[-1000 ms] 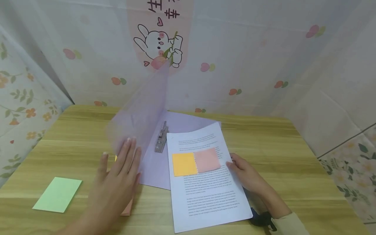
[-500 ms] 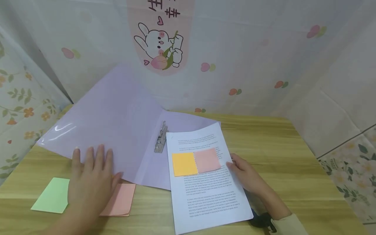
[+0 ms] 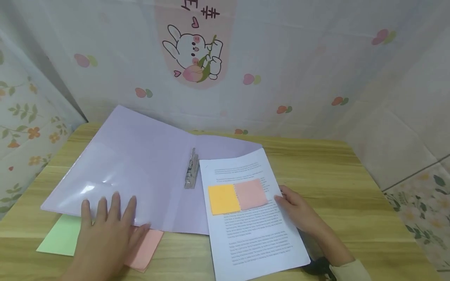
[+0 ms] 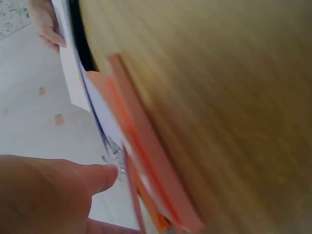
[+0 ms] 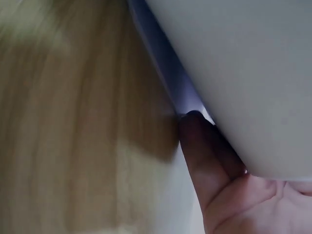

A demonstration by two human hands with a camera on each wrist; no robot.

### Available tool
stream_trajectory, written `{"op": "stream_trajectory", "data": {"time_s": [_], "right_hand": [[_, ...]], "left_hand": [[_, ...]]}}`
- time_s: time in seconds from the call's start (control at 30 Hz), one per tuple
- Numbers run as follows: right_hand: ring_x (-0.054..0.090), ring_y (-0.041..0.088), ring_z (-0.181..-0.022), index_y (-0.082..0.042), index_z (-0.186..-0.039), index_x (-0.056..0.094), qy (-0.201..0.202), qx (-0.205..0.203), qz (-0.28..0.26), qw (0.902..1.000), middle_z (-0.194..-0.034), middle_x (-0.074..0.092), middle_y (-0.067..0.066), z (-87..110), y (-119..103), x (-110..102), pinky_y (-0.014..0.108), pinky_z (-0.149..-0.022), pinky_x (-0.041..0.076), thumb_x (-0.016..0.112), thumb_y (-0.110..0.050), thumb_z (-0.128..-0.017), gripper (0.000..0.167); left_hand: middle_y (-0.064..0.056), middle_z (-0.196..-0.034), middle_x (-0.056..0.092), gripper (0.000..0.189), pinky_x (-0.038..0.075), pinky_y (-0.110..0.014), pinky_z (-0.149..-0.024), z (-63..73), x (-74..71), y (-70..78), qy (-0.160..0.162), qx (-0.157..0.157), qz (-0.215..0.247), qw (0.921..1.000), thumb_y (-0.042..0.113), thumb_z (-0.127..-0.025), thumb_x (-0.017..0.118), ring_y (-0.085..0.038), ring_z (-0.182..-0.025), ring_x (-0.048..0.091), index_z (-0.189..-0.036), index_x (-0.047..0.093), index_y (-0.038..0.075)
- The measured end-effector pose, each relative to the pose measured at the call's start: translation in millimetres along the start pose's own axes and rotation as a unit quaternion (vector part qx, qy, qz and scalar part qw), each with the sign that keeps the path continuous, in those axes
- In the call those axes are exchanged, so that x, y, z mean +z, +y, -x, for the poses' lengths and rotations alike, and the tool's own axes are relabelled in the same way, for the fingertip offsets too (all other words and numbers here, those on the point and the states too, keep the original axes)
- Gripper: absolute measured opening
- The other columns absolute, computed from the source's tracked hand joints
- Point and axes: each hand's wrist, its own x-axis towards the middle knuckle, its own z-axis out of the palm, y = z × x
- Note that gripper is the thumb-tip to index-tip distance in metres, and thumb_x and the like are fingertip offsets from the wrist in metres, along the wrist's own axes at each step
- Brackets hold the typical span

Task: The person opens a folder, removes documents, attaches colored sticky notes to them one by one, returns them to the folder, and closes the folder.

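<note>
My left hand [image 3: 105, 234] lies with spread, straight fingers on the lower edge of a lilac folder's [image 3: 140, 156] left cover. The folder is spread open, with a metal clip [image 3: 191, 169] near its spine. My right hand [image 3: 302, 212] pinches the right edge of a stack of printed paper [image 3: 260, 246], thumb on top and fingers underneath, as the right wrist view shows. The paper overlaps the folder's right half. Side by side on the sheet are a yellow sticky note [image 3: 223, 199] and a pink sticky note [image 3: 250, 194].
A green note pad [image 3: 58, 238] and a pink note pad [image 3: 145, 249] are partly covered by the folder and left hand. The wooden table's far edge meets a patterned white curtain [image 3: 288, 70]. A dark object [image 3: 314, 266] sits beneath the right wrist.
The folder's cover has swung from near upright down to the left, its edge now over the note pads. My left hand moved left with it. The right hand keeps its grip on the paper.
</note>
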Motion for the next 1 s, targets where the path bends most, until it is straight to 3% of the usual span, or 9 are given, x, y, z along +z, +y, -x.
{"op": "stream_trajectory", "data": {"time_s": [0.13,0.23,0.4,0.6,0.7,0.8,0.9,0.93,1.0], "right_hand": [[0.073,0.028,-0.083,-0.012,-0.153,0.036,0.001,0.014,-0.023,0.9996,-0.110,0.069,0.019,-0.9,1,-1,0.037,-0.069,0.062,0.045,-0.026,-0.108,0.048],[0.074,0.028,-0.084,-0.011,-0.153,0.038,0.006,0.026,-0.048,0.9985,-0.109,0.070,0.019,-3.0,-1,2,0.038,-0.069,0.062,0.044,-0.026,-0.109,0.047],[0.072,0.024,-0.085,-0.009,-0.152,0.039,0.037,0.025,-0.068,0.9966,-0.110,0.069,0.019,-13.1,-9,13,0.035,-0.070,0.061,0.042,-0.025,-0.109,0.045],[0.071,0.023,-0.087,-0.009,-0.152,0.039,0.057,0.005,-0.076,0.9954,-0.116,0.067,0.022,-24.8,-25,24,0.033,-0.073,0.060,0.037,-0.022,-0.110,0.043],[0.072,0.023,-0.087,-0.008,-0.153,0.037,0.059,-0.012,-0.067,0.9960,-0.116,0.067,0.023,-30.0,-34,25,0.033,-0.072,0.061,0.036,-0.023,-0.111,0.045],[0.073,0.023,-0.088,-0.008,-0.153,0.037,0.066,-0.024,-0.058,0.9958,-0.117,0.067,0.022,-35.8,-43,26,0.032,-0.073,0.061,0.036,-0.024,-0.111,0.046],[0.072,0.021,-0.090,-0.008,-0.153,0.037,0.072,-0.022,-0.063,0.9952,-0.120,0.066,0.022,-41.4,-48,27,0.030,-0.075,0.060,0.035,-0.024,-0.111,0.046],[0.072,0.020,-0.090,-0.008,-0.153,0.037,0.074,-0.018,-0.067,0.9949,-0.121,0.065,0.022,-42.8,-48,27,0.030,-0.075,0.060,0.035,-0.024,-0.111,0.046],[0.072,0.019,-0.091,-0.008,-0.153,0.037,0.075,-0.010,-0.077,0.9941,-0.123,0.065,0.023,-45.7,-48,29,0.029,-0.076,0.059,0.034,-0.023,-0.111,0.046]], "left_hand": [[-0.035,-0.131,0.060,0.069,0.024,-0.076,-0.111,4.5,-5.2,1.4,-0.053,0.010,-0.017,0.9984,0.067,-0.097,0.042,-0.058,-0.120,0.054,-0.134,0.062,0.011],[-0.035,-0.130,0.061,0.067,0.027,-0.076,-0.111,8.4,-6.1,3.7,-0.080,0.024,-0.040,0.9957,0.063,-0.092,0.054,-0.060,-0.119,0.055,-0.136,0.062,0.014],[-0.034,-0.128,0.064,0.070,0.034,-0.073,-0.109,16.4,-2.4,8.6,-0.102,0.034,-0.067,0.9920,0.065,-0.089,0.057,-0.059,-0.116,0.059,-0.138,0.061,0.015],[-0.032,-0.134,0.061,0.072,0.032,-0.075,-0.109,19.7,-2.9,11.9,-0.137,0.015,-0.047,0.9893,0.062,-0.085,0.067,-0.058,-0.120,0.058,-0.141,0.059,0.018],[-0.030,-0.136,0.060,0.068,0.026,-0.079,-0.109,19.0,-5.0,11.3,-0.109,0.009,-0.031,0.9935,0.059,-0.083,0.068,-0.060,-0.123,0.054,-0.139,0.062,0.020],[-0.028,-0.134,0.062,0.064,0.022,-0.082,-0.106,18.1,-6.2,10.0,-0.043,0.012,-0.006,0.9990,0.066,-0.097,0.043,-0.061,-0.122,0.052,-0.133,0.066,0.018],[-0.027,-0.131,0.063,0.087,0.021,-0.082,-0.105,16.0,-7.5,8.8,0.010,0.026,0.019,0.9994,0.067,-0.101,0.005,-0.058,-0.125,0.052,-0.126,0.069,0.013],[-0.027,-0.130,0.064,0.092,0.022,-0.081,-0.106,15.5,-8.6,8.4,0.013,0.031,0.021,0.9992,0.068,-0.100,0.000,-0.057,-0.126,0.052,-0.125,0.069,0.013],[-0.026,-0.127,0.065,0.082,0.027,-0.080,-0.105,13.8,-11.2,7.3,0.015,0.042,0.018,0.9988,0.065,-0.102,0.011,-0.052,-0.125,0.055,-0.123,0.070,0.012]]}}
